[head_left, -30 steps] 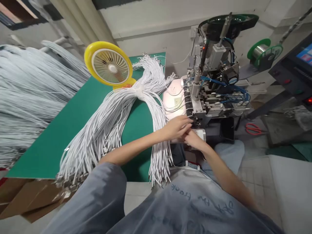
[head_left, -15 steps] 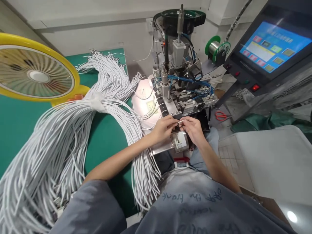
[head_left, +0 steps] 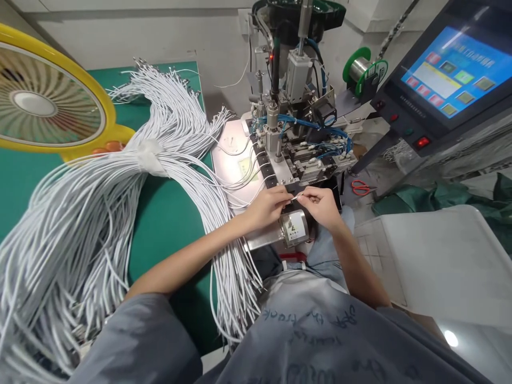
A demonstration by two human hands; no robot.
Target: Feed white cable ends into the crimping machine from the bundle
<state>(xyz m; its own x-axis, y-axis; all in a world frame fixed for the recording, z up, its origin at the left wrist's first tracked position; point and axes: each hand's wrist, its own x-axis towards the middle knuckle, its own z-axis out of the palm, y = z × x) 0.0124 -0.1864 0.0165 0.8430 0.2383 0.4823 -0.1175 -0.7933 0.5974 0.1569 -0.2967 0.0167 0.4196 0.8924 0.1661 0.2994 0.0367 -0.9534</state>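
Note:
My left hand (head_left: 269, 207) pinches a white cable (head_left: 295, 198) near its end, just in front of the machine. From the other side my right hand (head_left: 320, 207) grips the tip of the same cable between thumb and fingers. Both hands hover above a motor (head_left: 295, 228) with a white label. Behind them stands the metal machine (head_left: 280, 168), with several white cables lying side by side along its left edge. A large tied bundle of white cables (head_left: 92, 213) spreads over the green table (head_left: 168, 213) and hangs beside my left forearm.
A yellow fan (head_left: 106, 120) stands at the left. At the back right are a solder wire spool (head_left: 358, 69) and a touchscreen panel (head_left: 452, 74). Red-handled scissors (head_left: 360, 187) lie beyond my right hand. A white surface (head_left: 440, 256) is at the right.
The view has shifted slightly. My right hand has turned, its fingers now more curled in around the cable tip; my left hand keeps its pinch.

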